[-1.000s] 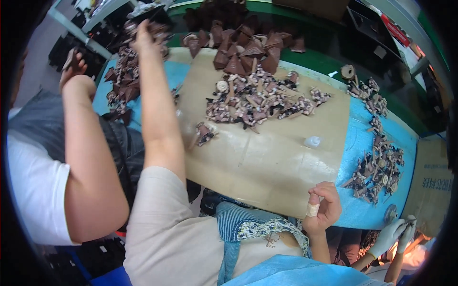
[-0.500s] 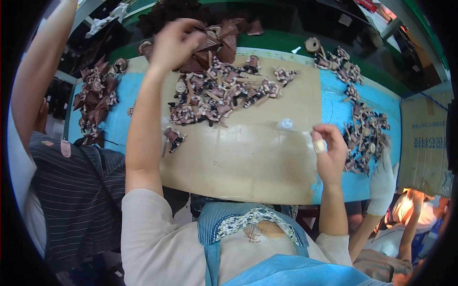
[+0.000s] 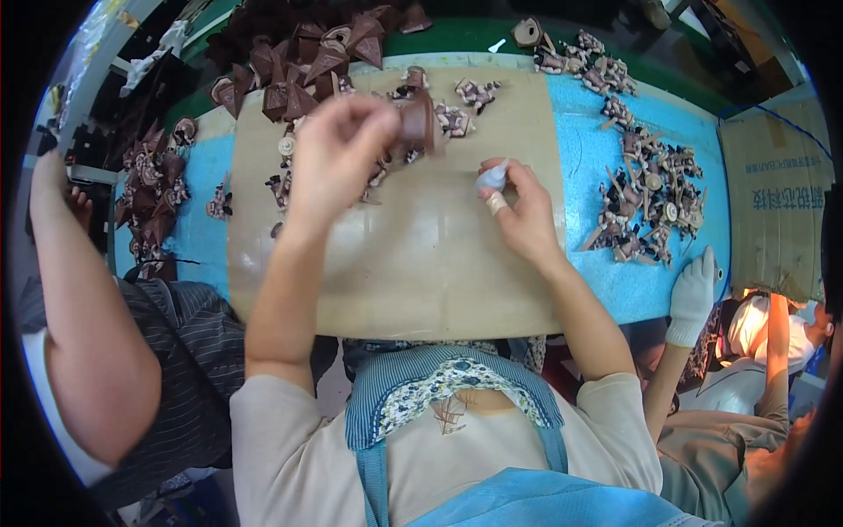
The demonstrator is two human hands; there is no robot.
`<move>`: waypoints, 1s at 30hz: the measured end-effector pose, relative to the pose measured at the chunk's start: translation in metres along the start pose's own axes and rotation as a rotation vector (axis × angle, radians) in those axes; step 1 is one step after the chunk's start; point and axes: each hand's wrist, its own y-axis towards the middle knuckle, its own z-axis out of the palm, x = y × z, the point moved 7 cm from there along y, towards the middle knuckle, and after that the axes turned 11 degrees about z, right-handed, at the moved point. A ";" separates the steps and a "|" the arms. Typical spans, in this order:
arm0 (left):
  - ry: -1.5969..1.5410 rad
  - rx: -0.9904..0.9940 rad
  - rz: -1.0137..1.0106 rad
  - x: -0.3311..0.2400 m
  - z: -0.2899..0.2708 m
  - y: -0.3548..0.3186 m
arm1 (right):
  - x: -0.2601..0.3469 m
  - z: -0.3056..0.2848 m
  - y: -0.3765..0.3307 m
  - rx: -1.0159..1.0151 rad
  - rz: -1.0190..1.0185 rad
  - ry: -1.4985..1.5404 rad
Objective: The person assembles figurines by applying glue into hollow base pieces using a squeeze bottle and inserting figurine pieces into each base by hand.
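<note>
Fingers of the left hand (image 3: 338,154) pinch a brown cone-shaped piece (image 3: 417,119), lifted above the tan work board (image 3: 421,281), while the right hand (image 3: 522,215) closes on a small white piece (image 3: 492,178) just beside it. Judging by the blur, the brown piece could slip and drop among the loose brown parts (image 3: 457,97) close behind, or miss its mate if both hands wobble
</note>
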 end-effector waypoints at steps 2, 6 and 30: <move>-0.273 0.023 -0.203 0.015 0.017 -0.060 | -0.006 -0.003 -0.002 0.010 0.070 0.105; 0.122 0.104 -0.225 0.038 0.021 -0.121 | 0.003 -0.028 -0.025 -0.052 0.054 0.325; -0.678 0.283 -0.310 -0.014 0.084 -0.148 | 0.126 -0.053 -0.111 0.029 -0.460 -0.273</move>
